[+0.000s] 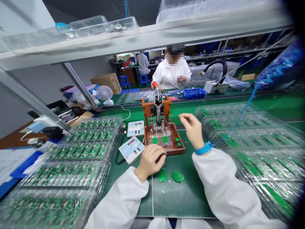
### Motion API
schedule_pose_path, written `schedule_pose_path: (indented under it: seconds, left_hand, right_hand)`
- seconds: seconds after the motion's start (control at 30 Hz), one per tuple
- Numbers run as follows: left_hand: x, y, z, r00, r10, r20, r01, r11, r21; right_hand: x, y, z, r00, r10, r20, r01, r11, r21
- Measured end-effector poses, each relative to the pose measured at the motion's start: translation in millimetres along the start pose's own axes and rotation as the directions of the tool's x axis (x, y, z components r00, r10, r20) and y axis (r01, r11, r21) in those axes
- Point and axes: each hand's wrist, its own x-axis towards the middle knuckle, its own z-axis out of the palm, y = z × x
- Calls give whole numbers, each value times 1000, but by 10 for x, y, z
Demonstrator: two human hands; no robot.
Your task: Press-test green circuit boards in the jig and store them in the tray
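Observation:
My left hand (151, 160) hovers at the front edge of a brown test fixture (149, 128), palm down, fingers bent and thumb apart, with nothing visible in it. To the right of the fixture, my right hand (192, 128) is raised, its fingers drawn together in a loose pinch; no object shows in them. A blue wrist strap (204, 149) circles that wrist. The fixture has an upright clamp (158, 108) with a red handle above a clear plate. Two green pieces (165, 139) show in its base. Two green circuit boards (163, 175) (177, 176) lie on the mat below my left hand.
Clear trays of circuit boards (78, 149) are stacked at left, and more clear trays (252, 149) at right. Two meter boxes (132, 149) with red digits sit left of the fixture. A shelf (143, 36) crosses overhead. A co-worker (171, 73) in white sits opposite.

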Motion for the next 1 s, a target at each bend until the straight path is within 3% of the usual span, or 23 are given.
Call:
schedule_pose_path:
  seconds: [0.07,0.2,0.27,0.37,0.43,0.53,0.6,0.67,0.8,1.0]
  left_hand:
    - [-33,87,91,983,118,138,-113,993,-43]
    - [-78,119,208,928,183,325,-172,983,-63]
    - [-90,96,218,922,166,349,-156,986,-57]
    - [-92,72,205,923,157,350,-146,988,-56]
    - [-88,71,200,922,154,354,-142,988,-59]
    - [-78,76,201,919,151,364,-135,988,-70]
    - [-74,77,205,917,150,370,-132,988,-75]
    - [-72,75,208,916,150,372,-131,989,-75]
    - [-77,68,213,919,157,361,-141,988,-69]
    - [-76,66,215,915,145,377,-132,989,-62]
  right_hand:
    - [344,-177,49,995,-84,-50,86,996,36]
    - [1063,-511,289,962,-261,83,265,963,-43]
    - [1373,-603,460,968,-177,178,193,978,-79]
    - [1709,-675,683,932,64,357,-70,998,3]
    - [1794,-750,745,909,77,410,-131,986,105]
    - [1630,-986,656,921,-152,360,80,975,209]
    - [1338,-1196,509,902,-304,306,257,948,186]
    - [977,-1375,352,894,-376,243,365,927,92]
    - [393,-1474,185,879,-421,223,438,899,-28]
    - [140,-1312,227,880,-442,175,457,888,-56]
